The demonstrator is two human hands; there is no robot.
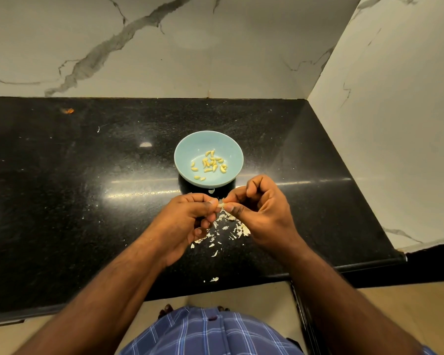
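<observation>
The garlic clove is hanging just on the near side of the bowl, above the counter. Its long axis seems to be running crosswise, so both hands are reaching it equally. The left hand is pinching one end and the right hand the other, with the fingers pressing together at the tips and the rest curling inward. Loose skins are lying nearer still.
</observation>
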